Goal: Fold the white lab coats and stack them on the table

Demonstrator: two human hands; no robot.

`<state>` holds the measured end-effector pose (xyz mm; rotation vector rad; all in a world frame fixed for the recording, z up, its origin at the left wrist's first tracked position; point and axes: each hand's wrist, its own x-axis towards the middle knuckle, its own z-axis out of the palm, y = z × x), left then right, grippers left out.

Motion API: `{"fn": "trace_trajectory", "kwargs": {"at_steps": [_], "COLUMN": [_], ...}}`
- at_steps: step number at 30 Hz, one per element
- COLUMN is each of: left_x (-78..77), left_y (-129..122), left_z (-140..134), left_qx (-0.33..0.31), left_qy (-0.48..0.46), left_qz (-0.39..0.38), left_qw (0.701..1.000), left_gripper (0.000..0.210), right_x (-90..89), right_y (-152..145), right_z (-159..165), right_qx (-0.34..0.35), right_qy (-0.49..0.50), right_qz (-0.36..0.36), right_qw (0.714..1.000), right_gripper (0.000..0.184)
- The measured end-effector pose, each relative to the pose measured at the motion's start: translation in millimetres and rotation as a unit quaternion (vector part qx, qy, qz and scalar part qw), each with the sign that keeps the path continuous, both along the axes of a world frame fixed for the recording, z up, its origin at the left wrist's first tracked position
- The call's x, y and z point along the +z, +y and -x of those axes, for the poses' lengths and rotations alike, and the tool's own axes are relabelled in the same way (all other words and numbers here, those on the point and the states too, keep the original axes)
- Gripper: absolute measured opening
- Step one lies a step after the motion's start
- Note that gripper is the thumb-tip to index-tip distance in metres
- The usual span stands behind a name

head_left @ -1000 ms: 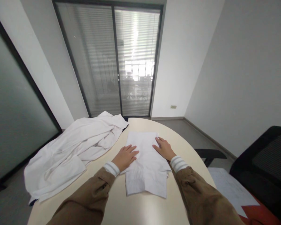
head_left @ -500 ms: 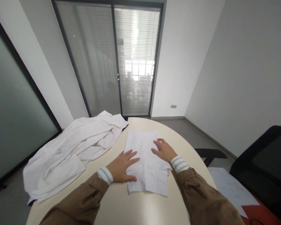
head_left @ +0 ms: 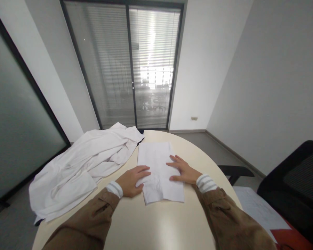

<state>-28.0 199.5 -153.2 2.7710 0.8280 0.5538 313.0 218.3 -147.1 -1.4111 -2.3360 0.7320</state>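
Observation:
A folded white garment [head_left: 156, 156] lies flat on the cream round table [head_left: 138, 225], its lower part a little wrinkled. On its left edge rests my left hand [head_left: 133, 180], fingers stretched out over the cloth and thumb low near the bottom corner. My right hand [head_left: 184, 170] lies on the right edge, fingers apart and pointing left across the fabric. Neither hand grips the cloth. What kind of garment it is, I cannot tell for certain.
A loose heap of white clothes [head_left: 86, 166] with dark edging covers the table's left side. To the right stands a black mesh chair [head_left: 299, 180] with an armrest [head_left: 236, 171]. Papers [head_left: 258, 208] and something red [head_left: 289, 236] lie beside it. Glass doors [head_left: 135, 69] stand behind.
The folded garment has shifted slightly away and left, and its right side now lies straighter. My left hand has drawn a little left with its fingers closer together; my right hand has moved slightly nearer me.

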Motion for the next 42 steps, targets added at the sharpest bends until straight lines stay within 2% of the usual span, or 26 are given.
{"fn": "trace_trajectory", "kwargs": {"at_steps": [3, 5, 8, 11, 14, 16, 19, 21, 24, 27, 29, 32, 35, 38, 42], "left_x": [2.9, 2.7, -1.4, -7.1, -8.9, -7.3, -4.0, -3.1, -3.1, -1.5, 0.1, 0.4, -1.6, -1.4, 2.0], "left_y": [-1, -2, -4, -3, 0, 2, 3, 2, -2, -6, -8, -9, -10, -10, -9], "left_z": [1, 1, 1, 1, 1, 0, 0, 1, 3, 5, 5, 2, -3, -8, -11], "left_qx": [0.001, -0.010, -0.028, -0.021, 0.004, 0.045, 0.144, 0.181, 0.127, 0.041, 0.027, 0.019, -0.007, 0.022, 0.134], "left_qy": [-0.017, -0.025, -0.059, -0.133, -0.209, -0.250, -0.279, -0.248, -0.183, -0.155, -0.125, -0.097, -0.135, -0.204, -0.308], "left_qz": [0.015, 0.027, 0.036, 0.036, 0.051, 0.058, 0.080, 0.122, 0.148, 0.108, 0.091, 0.092, 0.121, 0.150, 0.146], "left_qw": [1.000, 0.999, 0.997, 0.990, 0.977, 0.966, 0.946, 0.944, 0.964, 0.981, 0.988, 0.991, 0.983, 0.967, 0.931], "left_gripper": [0.057, 0.062, 0.067, 0.055, 0.047, 0.045, 0.042, 0.039, 0.036, 0.033, 0.033, 0.050, 0.039, 0.021, 0.008], "right_x": [4.4, 5.4, 5.3, 4.5, 4.3, 5.0, 5.7, 4.5, 1.0, -0.3, -0.4, -3.9, -11.2, -15.0, -9.8], "right_y": [-7, -10, -12, -13, -15, -16, -18, -19, -20, -21, -20, -17, -13, -11, -10], "right_z": [-3, -6, -9, -10, -7, -5, -2, 0, 0, -1, -2, -2, 0, 2, 5], "right_qx": [0.040, 0.060, 0.060, 0.043, 0.026, 0.022, 0.030, 0.037, 0.049, 0.064, 0.064, 0.059, 0.060, 0.043, -0.004], "right_qy": [0.022, 0.063, 0.139, 0.196, 0.260, 0.298, 0.318, 0.301, 0.265, 0.257, 0.264, 0.274, 0.283, 0.295, 0.326], "right_qz": [0.011, 0.011, 0.006, 0.025, 0.107, 0.146, 0.160, 0.155, 0.139, 0.139, 0.146, 0.152, 0.152, 0.136, 0.074], "right_qw": [0.999, 0.996, 0.989, 0.979, 0.959, 0.943, 0.934, 0.940, 0.953, 0.954, 0.951, 0.948, 0.945, 0.945, 0.943], "right_gripper": [0.075, 0.059, 0.037, 0.029, 0.029, 0.030, 0.033, 0.040, 0.051, 0.053, 0.050, 0.042, 0.040, 0.037, 0.031]}}
